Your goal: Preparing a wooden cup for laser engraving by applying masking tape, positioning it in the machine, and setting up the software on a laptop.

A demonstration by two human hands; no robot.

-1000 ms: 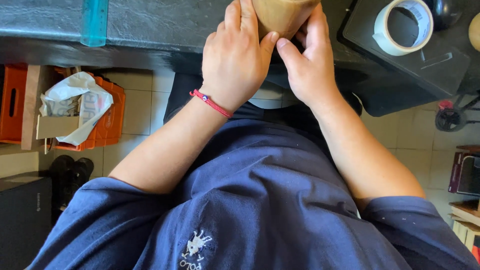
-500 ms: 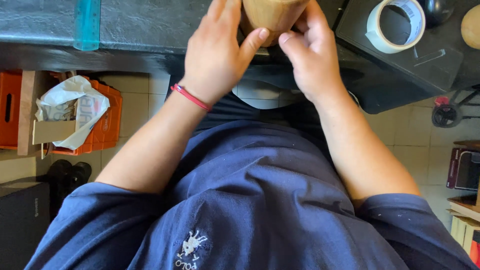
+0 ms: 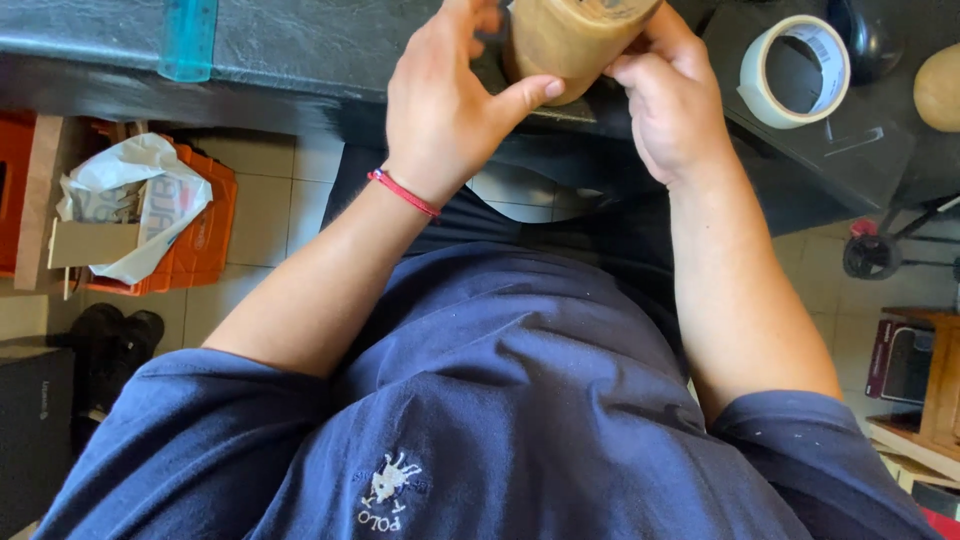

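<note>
A dark stone worktop (image 3: 300, 45) runs across the top, with a white ring-shaped roll of tape (image 3: 795, 70) on a dark box to the right. Above its edge, a tan, rounded wooden piece (image 3: 575, 40) is clasped between both hands: the left hand (image 3: 445, 110) presses its thumb against the underside, and the right hand (image 3: 670, 100) curls around the other side.

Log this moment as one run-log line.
left hand: grips brown tape roll | right hand: fingers on same roll | nearby: white tape roll on dark counter
</note>
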